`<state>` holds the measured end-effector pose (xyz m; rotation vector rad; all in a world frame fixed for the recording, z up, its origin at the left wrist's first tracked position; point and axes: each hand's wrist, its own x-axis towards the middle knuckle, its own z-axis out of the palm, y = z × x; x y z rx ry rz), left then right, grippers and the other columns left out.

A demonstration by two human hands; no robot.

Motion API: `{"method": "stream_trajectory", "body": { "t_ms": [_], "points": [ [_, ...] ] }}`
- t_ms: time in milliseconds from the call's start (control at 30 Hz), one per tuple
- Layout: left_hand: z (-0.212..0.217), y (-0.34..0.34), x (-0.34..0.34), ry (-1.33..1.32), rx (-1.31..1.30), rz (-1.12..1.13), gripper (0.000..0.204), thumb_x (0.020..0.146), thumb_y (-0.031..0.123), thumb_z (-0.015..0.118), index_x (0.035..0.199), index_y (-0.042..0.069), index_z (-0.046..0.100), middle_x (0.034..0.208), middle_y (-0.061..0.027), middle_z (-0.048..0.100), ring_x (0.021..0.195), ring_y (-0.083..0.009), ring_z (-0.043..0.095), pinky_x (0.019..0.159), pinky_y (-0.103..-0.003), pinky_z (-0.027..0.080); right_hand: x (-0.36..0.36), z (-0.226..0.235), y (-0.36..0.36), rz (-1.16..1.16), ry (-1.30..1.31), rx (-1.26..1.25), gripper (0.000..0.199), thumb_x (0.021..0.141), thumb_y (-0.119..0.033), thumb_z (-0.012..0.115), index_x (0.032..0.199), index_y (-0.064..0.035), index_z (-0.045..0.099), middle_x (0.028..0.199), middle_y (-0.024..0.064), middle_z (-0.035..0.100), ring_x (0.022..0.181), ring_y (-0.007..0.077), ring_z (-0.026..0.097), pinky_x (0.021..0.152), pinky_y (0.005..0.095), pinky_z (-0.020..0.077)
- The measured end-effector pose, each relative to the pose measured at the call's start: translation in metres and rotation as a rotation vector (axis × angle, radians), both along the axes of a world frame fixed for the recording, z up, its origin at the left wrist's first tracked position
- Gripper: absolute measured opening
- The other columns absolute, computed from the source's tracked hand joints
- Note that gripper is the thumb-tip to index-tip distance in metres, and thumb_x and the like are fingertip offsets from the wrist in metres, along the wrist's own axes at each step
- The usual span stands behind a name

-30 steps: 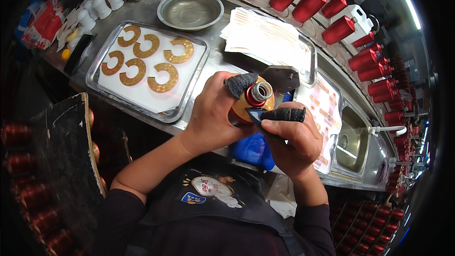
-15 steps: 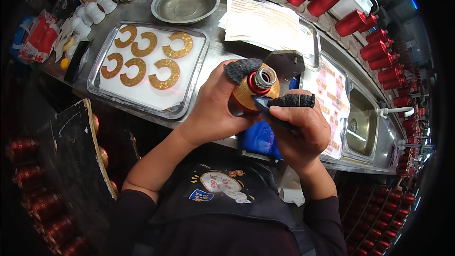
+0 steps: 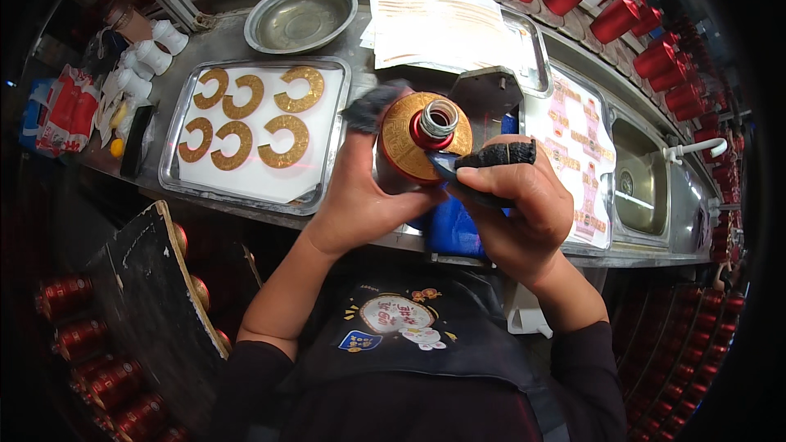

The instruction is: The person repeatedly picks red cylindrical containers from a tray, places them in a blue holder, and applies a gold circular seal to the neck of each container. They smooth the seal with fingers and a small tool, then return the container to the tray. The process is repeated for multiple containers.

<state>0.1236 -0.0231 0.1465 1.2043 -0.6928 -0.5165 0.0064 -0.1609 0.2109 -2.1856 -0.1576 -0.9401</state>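
A red bottle [image 3: 431, 133] with a bare silver screw neck is tilted toward me in my left hand [image 3: 352, 209]. Around its neck, a gold ring label [image 3: 403, 141] covers the shoulder. A blurred black finger sleeve shows on that hand, at the bottle's upper left. My right hand [image 3: 528, 209] pinches a small dark blue scraper [image 3: 444, 165], its tip against the label just below the neck. One right finger also wears a black sleeve. The bottle's lower body is hidden by my hands.
On the left, a metal tray [image 3: 246, 205] carries several gold C-shaped labels. Behind it sits a steel bowl [image 3: 301, 16], beside stacked label sheets [image 3: 438, 29]. A dark angled plate [image 3: 489, 94] stands behind the bottle. Rightward are another label sheet [image 3: 565, 155] and a sink [image 3: 643, 180]. Red bottles line the back.
The bottle has turned and tipped, so more of its gold label faces me. My left sleeved finger has moved left off the label. The scraper stays near the neck.
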Motion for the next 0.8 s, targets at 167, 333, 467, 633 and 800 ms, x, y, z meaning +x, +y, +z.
{"method": "stream_trajectory", "body": {
  "t_ms": [167, 333, 467, 633, 800],
  "points": [
    [0.001, 0.001, -0.007, -0.567, 0.169, 0.417, 0.080, 0.065, 0.020, 0.094, 0.133, 0.009, 0.053, 0.128, -0.0161, 0.056, 0.117, -0.0330, 0.060, 0.101, -0.042, 0.049, -0.005, -0.003, 0.001, -0.003, 0.014, 0.005, 0.035, 0.063, 0.012, 0.078, 0.095, -0.0013, 0.072, 0.085, 0.0118, 0.064, 0.079, 0.0295, 0.065, 0.073, 0.0361, 0.0513],
    [-0.006, 0.005, -0.005, -0.339, 0.195, 0.115, 0.079, 0.066, 0.017, 0.091, 0.134, 0.003, 0.052, 0.128, -0.0188, 0.053, 0.118, -0.0336, 0.058, 0.100, -0.043, 0.049, -0.002, -0.003, 0.004, -0.050, 0.014, 0.007, 0.036, 0.061, 0.011, 0.077, 0.095, -0.0012, 0.072, 0.083, 0.0119, 0.063, 0.076, 0.0302, 0.063, 0.070, 0.0368, 0.0503],
    [-0.020, -0.006, -0.019, -0.555, 0.170, 0.466, 0.078, 0.065, 0.019, 0.091, 0.133, 0.003, 0.054, 0.125, -0.0184, 0.052, 0.113, -0.0356, 0.058, 0.097, -0.044, 0.049, -0.001, -0.008, 0.023, -0.037, -0.092, -0.196, 0.036, 0.067, 0.007, 0.076, 0.101, -0.0027, 0.074, 0.089, 0.0111, 0.064, 0.083, 0.0295, 0.065, 0.072, 0.0360, 0.0541],
    [-0.028, -0.013, -0.028, -0.383, 0.162, 0.537, 0.081, 0.063, 0.030, 0.097, 0.129, 0.005, 0.055, 0.121, -0.0144, 0.046, 0.110, -0.0304, 0.053, 0.091, -0.041, 0.048, -0.008, -0.020, 0.025, -0.025, -0.223, -0.065, 0.033, 0.067, 0.006, 0.077, 0.098, -0.0041, 0.074, 0.089, 0.0103, 0.064, 0.081, 0.0298, 0.065, 0.070, 0.0395, 0.0549],
    [-0.022, -0.009, -0.024, -0.752, 0.264, 0.593, 0.079, 0.063, 0.025, 0.098, 0.126, 0.006, 0.054, 0.120, -0.0133, 0.043, 0.106, -0.0289, 0.053, 0.090, -0.041, 0.048, -0.015, -0.024, 0.012, 0.173, -0.128, -0.101, 0.037, 0.068, 0.010, 0.077, 0.102, -0.0045, 0.072, 0.088, 0.0098, 0.065, 0.080, 0.0289, 0.066, 0.069, 0.0368, 0.0538]
  ]
}}
